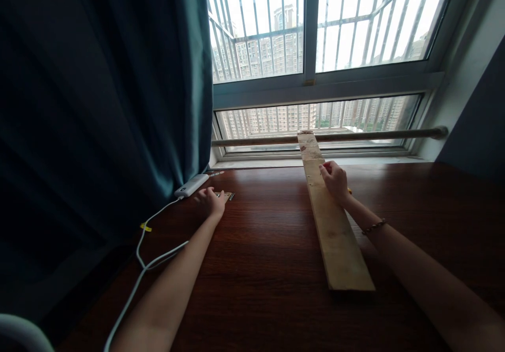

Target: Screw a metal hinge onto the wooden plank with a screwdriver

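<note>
A long pale wooden plank (335,225) lies on the dark wooden surface (268,257), its far end propped on a wooden rail (374,135) below the window. My right hand (335,180) rests on the plank's right edge with its fingers curled, pinching something small I cannot make out. My left hand (210,202) reaches to the far left, its fingers bent over a small flat wooden piece (225,196) with metal bits beside it. A beaded bracelet (373,227) sits on my right wrist.
A white power bank (191,185) lies by the dark teal curtain (102,110), with a white cable (145,262) running toward me. Behind the rail stands a barred window (315,41). A grey wall panel (477,126) closes off the right side.
</note>
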`<state>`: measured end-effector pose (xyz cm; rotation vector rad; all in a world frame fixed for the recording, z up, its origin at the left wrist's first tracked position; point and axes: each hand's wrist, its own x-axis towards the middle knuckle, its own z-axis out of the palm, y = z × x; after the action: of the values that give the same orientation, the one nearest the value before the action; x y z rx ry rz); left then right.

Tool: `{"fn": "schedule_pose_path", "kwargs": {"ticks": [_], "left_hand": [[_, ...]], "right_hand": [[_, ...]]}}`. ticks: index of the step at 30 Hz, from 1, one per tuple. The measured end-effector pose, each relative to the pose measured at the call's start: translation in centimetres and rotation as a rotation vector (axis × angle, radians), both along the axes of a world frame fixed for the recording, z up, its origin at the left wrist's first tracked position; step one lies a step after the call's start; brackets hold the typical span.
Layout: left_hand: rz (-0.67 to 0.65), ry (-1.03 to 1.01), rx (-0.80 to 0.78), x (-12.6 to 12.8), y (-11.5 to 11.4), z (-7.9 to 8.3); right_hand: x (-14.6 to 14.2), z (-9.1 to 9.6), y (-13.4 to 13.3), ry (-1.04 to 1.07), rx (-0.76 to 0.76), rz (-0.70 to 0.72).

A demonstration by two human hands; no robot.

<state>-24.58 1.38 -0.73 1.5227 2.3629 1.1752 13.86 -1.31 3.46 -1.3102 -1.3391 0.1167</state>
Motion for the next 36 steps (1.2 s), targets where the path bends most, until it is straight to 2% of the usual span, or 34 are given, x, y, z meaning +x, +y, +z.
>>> {"fn": "schedule_pose_path", "kwargs": {"ticks": [2, 3, 5, 7, 9, 10, 12, 15, 18, 23, 26, 29, 33, 36], "left_hand": [[-0.036, 0.056, 0.145, 1.8, -0.5, 0.8], [-0.077, 0.077, 0.213, 3.0, -0.8, 1.2], [-0.239, 0.044, 0.272, 6.1, -1.8, 1.8], [-0.483, -0.157, 0.247, 9.4, -3.3, 2.2], [-0.806, -0.423, 0.138, 12.3, -5.1, 2.4], [-0.945, -0.512, 0.086, 13.4, -5.9, 2.5], [-1.064, -0.611, 0.046, 14.8, -7.4, 2.7], [-1.07, -0.708, 0.019, 15.1, -8.4, 3.3], [-1.043, -0.759, -0.047, 14.6, -8.5, 3.9], [-0.925, -0.761, -0.133, 14.1, -8.3, 4.4], [-0.821, -0.814, -0.175, 14.4, -8.6, 4.2], [-0.803, -0.888, -0.253, 15.0, -9.2, 3.6], [-0.799, -0.973, -0.32, 15.8, -9.9, 2.6], [-0.767, -1.002, -0.314, 16.1, -10.2, 2.1]], "right_hand": [[-1.1, 0.7, -0.9, -0.009, 0.0, 0.031], [-2.0, 1.0, -1.3, 0.04, -0.027, 0.092], [-4.1, 1.2, -2.4, 0.231, -0.143, 0.293], [-6.3, 0.9, -3.5, 0.447, -0.351, 0.538], [-8.2, 0.3, -4.5, 0.57, -0.544, 0.737], [-8.9, -0.1, -4.9, 0.602, -0.603, 0.792], [-9.6, -0.5, -5.5, 0.642, -0.655, 0.828], [-9.6, -0.6, -5.9, 0.716, -0.628, 0.806], [-9.3, -0.6, -5.8, 0.759, -0.594, 0.81], [-9.7, -1.4, -5.8, 0.831, -0.584, 0.752], [-10.1, -1.6, -5.9, 0.987, -0.567, 0.715], [-10.4, -1.4, -6.1, 1.121, -0.563, 0.672], [-10.9, -1.3, -6.7, 1.125, -0.641, 0.67], [-11.2, -1.4, -7.2, 1.097, -0.627, 0.7]]}}
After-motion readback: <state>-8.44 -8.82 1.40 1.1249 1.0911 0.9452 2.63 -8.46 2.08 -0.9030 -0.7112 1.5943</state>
